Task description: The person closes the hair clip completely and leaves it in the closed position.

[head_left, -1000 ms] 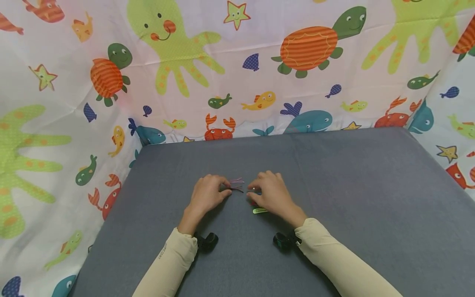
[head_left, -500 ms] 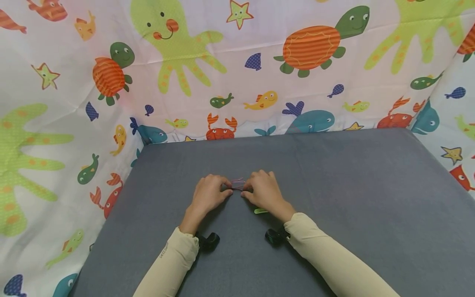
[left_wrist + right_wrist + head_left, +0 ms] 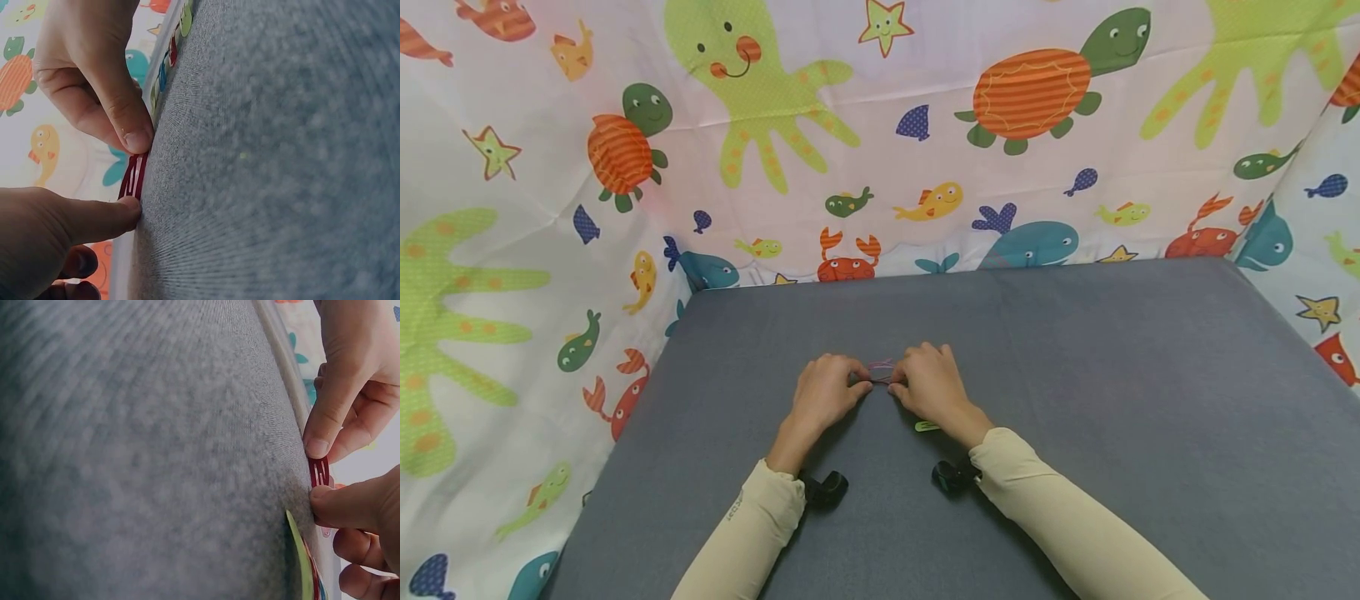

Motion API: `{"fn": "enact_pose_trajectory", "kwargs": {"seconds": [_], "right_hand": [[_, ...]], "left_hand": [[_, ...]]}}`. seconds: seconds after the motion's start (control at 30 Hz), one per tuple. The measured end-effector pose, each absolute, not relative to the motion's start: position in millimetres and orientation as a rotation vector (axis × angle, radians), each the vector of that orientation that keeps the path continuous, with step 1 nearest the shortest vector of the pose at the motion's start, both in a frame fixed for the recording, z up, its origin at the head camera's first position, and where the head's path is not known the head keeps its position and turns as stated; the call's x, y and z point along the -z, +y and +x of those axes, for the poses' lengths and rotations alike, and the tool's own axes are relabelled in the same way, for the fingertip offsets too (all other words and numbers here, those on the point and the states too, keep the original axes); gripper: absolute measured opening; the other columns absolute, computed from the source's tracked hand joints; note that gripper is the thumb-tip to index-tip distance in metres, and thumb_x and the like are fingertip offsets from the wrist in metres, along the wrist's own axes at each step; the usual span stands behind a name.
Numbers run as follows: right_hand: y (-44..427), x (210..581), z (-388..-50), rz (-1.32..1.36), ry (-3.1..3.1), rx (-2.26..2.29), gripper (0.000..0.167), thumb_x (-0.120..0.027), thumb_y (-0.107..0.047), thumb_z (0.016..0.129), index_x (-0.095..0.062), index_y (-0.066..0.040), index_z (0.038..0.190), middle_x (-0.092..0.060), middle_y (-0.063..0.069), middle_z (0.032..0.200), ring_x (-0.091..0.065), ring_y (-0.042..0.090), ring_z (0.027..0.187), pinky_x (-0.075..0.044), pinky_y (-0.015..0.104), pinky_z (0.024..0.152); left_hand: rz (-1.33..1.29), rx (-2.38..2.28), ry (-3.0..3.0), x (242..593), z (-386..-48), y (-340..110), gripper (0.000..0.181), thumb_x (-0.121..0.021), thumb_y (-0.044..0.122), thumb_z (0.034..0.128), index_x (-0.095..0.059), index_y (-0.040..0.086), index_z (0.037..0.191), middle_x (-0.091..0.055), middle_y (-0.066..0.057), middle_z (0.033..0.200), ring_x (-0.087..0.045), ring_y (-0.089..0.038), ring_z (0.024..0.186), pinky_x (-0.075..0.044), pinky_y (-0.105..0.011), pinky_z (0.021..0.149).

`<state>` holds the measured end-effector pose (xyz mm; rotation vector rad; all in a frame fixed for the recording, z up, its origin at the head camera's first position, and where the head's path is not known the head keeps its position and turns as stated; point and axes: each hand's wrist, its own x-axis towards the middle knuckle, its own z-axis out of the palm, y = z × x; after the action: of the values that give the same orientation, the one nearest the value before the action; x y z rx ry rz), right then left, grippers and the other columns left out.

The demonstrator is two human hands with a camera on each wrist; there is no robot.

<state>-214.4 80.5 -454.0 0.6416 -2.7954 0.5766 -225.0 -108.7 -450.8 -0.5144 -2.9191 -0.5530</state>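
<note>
- where is the red hair clip (image 3: 133, 175)?
- down at the grey cloth (image 3: 1075, 358), one end pinched in my left hand (image 3: 824, 390), the other in my right hand (image 3: 934, 385).
- and nearby?
- a green clip (image 3: 927, 426) peeks out below my right hand.

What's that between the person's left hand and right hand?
A dark red slotted clip, pinched by the left hand and the right hand; both wrist views show it.

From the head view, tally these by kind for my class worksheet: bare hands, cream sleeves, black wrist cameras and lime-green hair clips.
Left hand and right hand: 2 hands
Cream sleeves: 2
Black wrist cameras: 2
Lime-green hair clip: 1
Total: 7
</note>
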Motion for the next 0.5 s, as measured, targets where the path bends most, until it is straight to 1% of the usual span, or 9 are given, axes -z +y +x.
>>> {"fn": "enact_pose_trajectory", "kwargs": {"seconds": [0.17,0.37,0.5], "right_hand": [[80.2,454.6,-214.8,0.633,-2.798,-0.598,0.007,-0.084,-0.023,0.085,-0.081,-0.02,0.078,-0.07,0.0,0.084,-0.055,0.021,0.076,-0.034,0.04,0.072],[82.7,455.8,-214.9,0.638,-2.793,-0.605,0.007,-0.083,-0.024,0.085,-0.081,-0.022,0.079,-0.068,-0.002,0.082,-0.055,0.019,0.076,-0.035,0.04,0.072],[85.7,454.9,-215.0,0.635,-2.768,-0.612,0.007,-0.083,-0.024,0.086,-0.08,-0.022,0.079,-0.067,-0.003,0.082,-0.055,0.018,0.076,-0.035,0.039,0.072]], "left_hand": [[-0.516,0.547,-2.906,451.2,-224.8,-108.4,0.008,-0.084,0.024,0.0843,-0.083,0.02,0.091,-0.073,0.0,0.076,-0.048,-0.011,0.055,-0.035,-0.029,0.05],[-0.538,0.522,-2.892,451.0,-224.4,-108.4,0.007,-0.084,0.025,0.0845,-0.083,0.021,0.09,-0.076,0.0,0.082,-0.051,-0.013,0.06,-0.037,-0.03,0.053],[-0.554,0.527,-2.88,448.3,-223.5,-107.6,0.006,-0.083,0.024,0.0855,-0.083,0.02,0.09,-0.075,0.001,0.081,-0.052,-0.014,0.063,-0.037,-0.03,0.055]]}}
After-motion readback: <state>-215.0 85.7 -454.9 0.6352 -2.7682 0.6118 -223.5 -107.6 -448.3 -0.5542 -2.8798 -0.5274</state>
